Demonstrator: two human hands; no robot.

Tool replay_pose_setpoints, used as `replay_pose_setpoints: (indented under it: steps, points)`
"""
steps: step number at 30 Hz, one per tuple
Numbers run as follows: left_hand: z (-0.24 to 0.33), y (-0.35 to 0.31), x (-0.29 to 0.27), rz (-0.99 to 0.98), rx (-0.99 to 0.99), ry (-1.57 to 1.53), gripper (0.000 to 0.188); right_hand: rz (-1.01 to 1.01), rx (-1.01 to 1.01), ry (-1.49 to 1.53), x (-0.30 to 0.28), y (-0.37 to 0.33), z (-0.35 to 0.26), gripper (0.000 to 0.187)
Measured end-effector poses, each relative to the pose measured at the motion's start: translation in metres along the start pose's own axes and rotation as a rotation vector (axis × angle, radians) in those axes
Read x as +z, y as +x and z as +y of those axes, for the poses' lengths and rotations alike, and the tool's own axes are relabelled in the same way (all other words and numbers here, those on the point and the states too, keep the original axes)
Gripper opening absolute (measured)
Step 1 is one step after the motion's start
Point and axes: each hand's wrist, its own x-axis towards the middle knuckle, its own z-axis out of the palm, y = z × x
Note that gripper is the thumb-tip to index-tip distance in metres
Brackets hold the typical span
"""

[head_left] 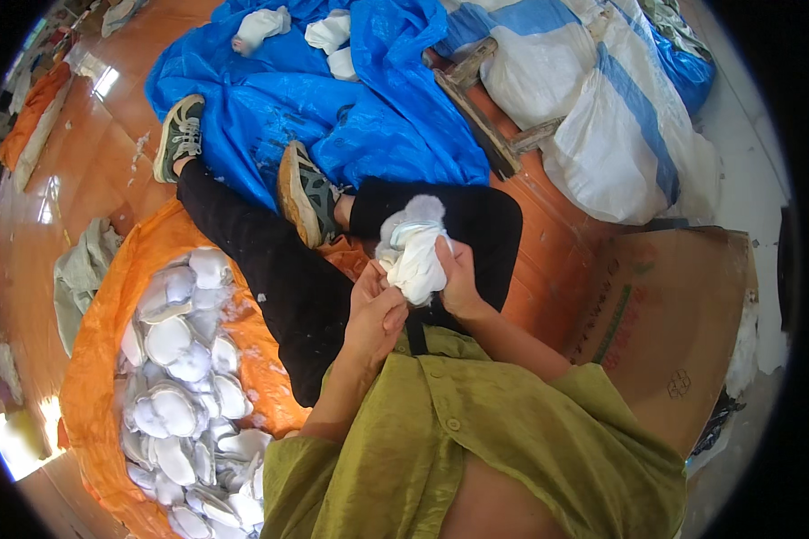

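Over my lap, both hands hold a small white cloth piece [415,265] with pale grey fluffy fur [421,212] showing at its far end. My left hand [375,310] pinches its near left edge, fingers closed. On the other side, my right hand [459,277] grips the right edge with its fingers partly behind the cloth. To my left lies an open orange sack [94,386] filled with many white oval fluffy-edged pieces [173,409].
A blue plastic sheet [270,117] spreads ahead, bearing a few white cloth bundles [265,27]. A wooden stool [478,117] lies near stuffed white-and-blue sacks [616,135]. At my right stands a cardboard box [656,332]. A greyish cloth [83,269] lies beyond the orange sack.
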Motion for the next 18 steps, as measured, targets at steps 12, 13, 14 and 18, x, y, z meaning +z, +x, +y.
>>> replay_pose_setpoints:
  steps: [12,13,14,18]
  points:
    - [0.017,0.004,0.008,0.134,0.683,1.235,0.043,0.066,0.263,0.107,0.001,-0.001,-0.011,0.039]
    - [0.022,0.005,0.003,0.018,0.603,1.216,0.045,0.021,0.301,0.192,0.002,-0.002,-0.016,0.039]
    - [0.022,0.007,0.000,-0.055,0.565,1.179,0.045,-0.024,0.338,0.276,0.002,-0.002,-0.018,0.039]
    - [0.026,0.005,-0.006,-0.165,0.119,0.782,0.044,-0.164,0.539,0.561,-0.014,0.004,-0.007,0.034]
